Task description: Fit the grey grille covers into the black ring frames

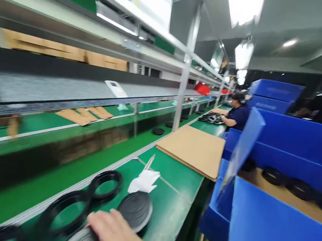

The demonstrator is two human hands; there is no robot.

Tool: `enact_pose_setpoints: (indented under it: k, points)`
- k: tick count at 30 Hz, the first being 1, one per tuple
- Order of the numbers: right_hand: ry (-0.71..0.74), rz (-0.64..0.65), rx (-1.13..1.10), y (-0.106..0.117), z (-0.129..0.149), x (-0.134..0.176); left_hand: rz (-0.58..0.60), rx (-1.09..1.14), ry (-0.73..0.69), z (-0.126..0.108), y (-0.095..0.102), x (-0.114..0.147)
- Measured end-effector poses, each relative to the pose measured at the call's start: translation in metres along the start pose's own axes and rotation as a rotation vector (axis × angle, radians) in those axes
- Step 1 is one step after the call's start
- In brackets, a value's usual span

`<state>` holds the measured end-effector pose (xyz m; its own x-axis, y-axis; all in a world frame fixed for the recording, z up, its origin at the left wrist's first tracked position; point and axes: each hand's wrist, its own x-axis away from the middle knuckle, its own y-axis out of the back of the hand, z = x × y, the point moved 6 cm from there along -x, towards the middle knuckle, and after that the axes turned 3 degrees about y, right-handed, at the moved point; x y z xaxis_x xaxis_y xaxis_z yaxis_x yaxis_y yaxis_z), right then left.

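My right hand [113, 237] reaches in from the bottom right, fingers curled over a round dark disc with a grey rim [79, 238] on the green bench. Just beyond my fingers lies another black ribbed disc [135, 210]. Two black rings [104, 185] [62, 213] lie to the left of it, by the bench's metal edge. A white cloth or glove [144, 181] sits behind the disc. My left hand is out of sight. The picture is blurred by motion.
A flat cardboard sheet [195, 148] lies farther along the bench. Blue plastic bins [277, 232] holding black rings stand at the right. A green conveyor belt [47, 184] runs at the left under shelves. A co-worker [237, 114] handles black parts at the far end.
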<state>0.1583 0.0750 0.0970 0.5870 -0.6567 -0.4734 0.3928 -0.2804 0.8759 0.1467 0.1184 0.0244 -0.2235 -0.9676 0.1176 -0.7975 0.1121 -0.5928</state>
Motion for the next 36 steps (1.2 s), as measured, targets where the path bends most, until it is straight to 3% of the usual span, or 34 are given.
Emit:
enact_pose_setpoints:
  k: [3,5,8,10,13,15,20,25,28,30,34,36]
  points:
    - [0.045,0.053,-0.204,0.006,0.010,0.008,-0.118,-0.005,0.060,-0.030,0.053,0.034]
    - [0.024,0.048,-0.330,0.002,-0.004,0.006,-0.132,0.101,0.161,-0.037,0.071,0.055]
    - [-0.152,-0.017,-0.396,-0.013,-0.058,-0.019,0.009,0.349,0.298,-0.035,0.068,0.064]
    - [-0.311,-0.035,-0.288,-0.027,-0.103,-0.045,0.103,0.399,0.328,-0.034,0.064,0.060]
    - [-0.372,0.156,-0.119,-0.058,-0.153,-0.082,0.209,0.377,0.351,-0.029,0.067,0.052]
    - [-0.343,0.260,-0.078,-0.078,-0.170,-0.096,0.249,0.382,0.356,-0.024,0.072,0.048]
    - [-0.276,0.366,-0.046,-0.106,-0.180,-0.091,0.263,0.430,0.346,-0.017,0.080,0.043]
    - [-0.257,0.438,-0.019,-0.093,-0.185,-0.086,0.274,0.436,0.357,-0.023,0.073,0.050]
    - [-0.262,0.286,0.033,-0.073,-0.183,-0.100,0.290,0.437,0.365,-0.027,0.070,0.053]
    - [-0.272,0.237,0.064,-0.073,-0.179,-0.105,0.290,0.436,0.368,-0.027,0.070,0.052]
    - [-0.267,0.501,0.008,-0.105,-0.175,-0.097,0.211,0.417,0.344,-0.031,0.074,0.051]
    - [-0.270,0.563,-0.017,-0.108,-0.180,-0.092,0.175,0.384,0.327,-0.033,0.076,0.052]
